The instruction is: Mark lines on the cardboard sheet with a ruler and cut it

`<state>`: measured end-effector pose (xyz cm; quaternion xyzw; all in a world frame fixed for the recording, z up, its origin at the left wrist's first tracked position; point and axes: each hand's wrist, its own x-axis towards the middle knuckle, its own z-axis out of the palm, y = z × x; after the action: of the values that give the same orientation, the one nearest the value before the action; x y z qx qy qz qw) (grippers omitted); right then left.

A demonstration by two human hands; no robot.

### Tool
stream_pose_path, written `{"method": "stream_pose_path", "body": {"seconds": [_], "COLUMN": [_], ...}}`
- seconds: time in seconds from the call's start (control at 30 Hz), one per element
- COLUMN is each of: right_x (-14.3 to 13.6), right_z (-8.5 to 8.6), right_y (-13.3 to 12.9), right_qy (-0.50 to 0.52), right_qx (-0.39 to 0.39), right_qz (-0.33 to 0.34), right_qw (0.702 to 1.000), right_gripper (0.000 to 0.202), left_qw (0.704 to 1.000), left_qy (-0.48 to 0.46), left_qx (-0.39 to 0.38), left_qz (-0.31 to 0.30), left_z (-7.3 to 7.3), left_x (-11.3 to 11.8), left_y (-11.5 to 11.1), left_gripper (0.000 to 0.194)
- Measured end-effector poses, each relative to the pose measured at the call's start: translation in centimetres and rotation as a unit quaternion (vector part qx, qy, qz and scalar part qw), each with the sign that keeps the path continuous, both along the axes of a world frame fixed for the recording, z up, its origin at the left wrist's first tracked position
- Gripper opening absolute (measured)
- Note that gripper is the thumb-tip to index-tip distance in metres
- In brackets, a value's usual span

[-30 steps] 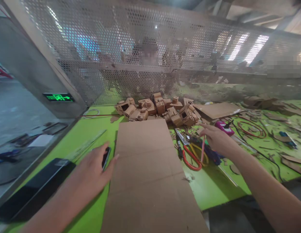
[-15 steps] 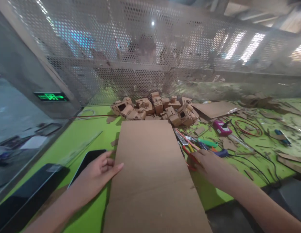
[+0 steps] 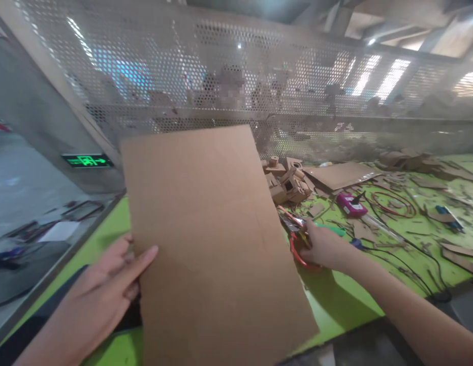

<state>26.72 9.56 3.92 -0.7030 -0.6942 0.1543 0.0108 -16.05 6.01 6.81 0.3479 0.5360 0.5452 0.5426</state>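
Observation:
My left hand (image 3: 102, 284) grips the left edge of a large flat cardboard sheet (image 3: 206, 229), thumb on its face and fingers behind. The sheet is raised and tilted up toward me, hiding part of the table. To its right, my right hand (image 3: 323, 246) reaches into a pile of tools with its fingers curled down. Red-handled scissors or pliers (image 3: 297, 251) lie at its fingertips, and a green-handled tool (image 3: 335, 230) is beside it. What its fingers hold, if anything, is hidden.
Cardboard models (image 3: 291, 184) stand behind the tools on the green table (image 3: 346, 300). A magenta box (image 3: 351, 204), cables, a flat cardboard piece (image 3: 341, 175) and scraps lie to the right. A dark device (image 3: 49, 315) is at the left. Perforated metal screen (image 3: 175, 119) behind.
My left hand has taken hold of the sheet's edge and lifted it, moving it left and up over several models. My right hand has shifted slightly among the tools.

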Motion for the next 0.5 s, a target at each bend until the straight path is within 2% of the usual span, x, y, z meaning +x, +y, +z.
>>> {"method": "stream_pose_path", "body": {"seconds": [0.17, 0.27, 0.33, 0.4, 0.5], "right_x": [1.4, 2.0, 2.2, 2.3, 2.4], "right_z": [1.7, 1.9, 1.8, 1.6, 0.9], "right_y": [0.1, -0.6, -1.1, -1.5, -1.9], "right_qy": [0.124, 0.257, 0.378, 0.450, 0.445], "right_qx": [-0.029, -0.050, -0.063, -0.060, -0.021], "right_qz": [0.011, 0.032, 0.044, 0.054, 0.047], "right_qw": [0.992, 0.965, 0.922, 0.889, 0.894], "right_gripper": [0.034, 0.042, 0.056, 0.068, 0.081], "left_qw": [0.988, 0.986, 0.987, 0.987, 0.990], "left_qy": [-0.012, -0.005, -0.006, -0.012, -0.021], "left_qx": [0.133, 0.138, 0.128, 0.115, 0.086], "left_qz": [0.080, 0.091, 0.097, 0.112, 0.114], "left_z": [2.4, 3.2, 3.4, 3.4, 3.2], "left_x": [-1.4, -1.5, -1.3, -1.2, -1.4], "left_y": [2.5, 3.3, 3.6, 3.7, 3.9], "left_gripper": [0.063, 0.055, 0.052, 0.055, 0.066]}}
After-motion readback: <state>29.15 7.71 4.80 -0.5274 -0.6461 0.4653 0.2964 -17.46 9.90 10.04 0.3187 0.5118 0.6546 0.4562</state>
